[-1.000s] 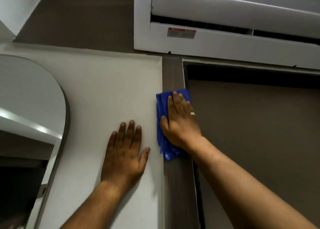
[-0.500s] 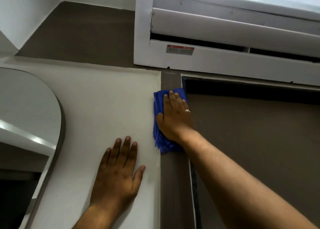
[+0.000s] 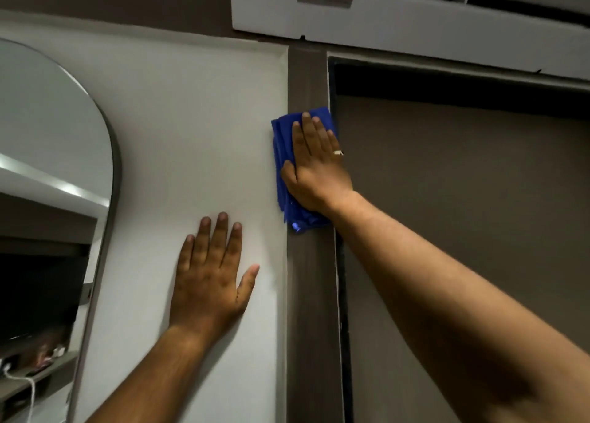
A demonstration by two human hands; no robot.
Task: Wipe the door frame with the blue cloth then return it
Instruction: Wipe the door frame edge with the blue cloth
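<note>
The dark brown door frame (image 3: 308, 295) runs upright between a white wall panel and the brown door (image 3: 463, 199). My right hand (image 3: 314, 167) lies flat on the folded blue cloth (image 3: 282, 154), pressing it against the frame's upper part, a little below the top corner. The cloth shows above the fingertips, along the hand's left side and under the wrist. My left hand (image 3: 212, 279) rests flat on the white wall panel, fingers spread, holding nothing, lower and to the left of the cloth.
A white air conditioner (image 3: 399, 20) hangs just above the door frame's top. An arched mirror (image 3: 48, 167) stands on the wall at the left, reflecting a shelf and a white cable. The white wall panel (image 3: 191, 119) fills the space between mirror and frame.
The view has tilted down, so the air conditioner sits higher in frame. My right hand with the cloth stays near the top of the frame; my left hand stays on the wall.
</note>
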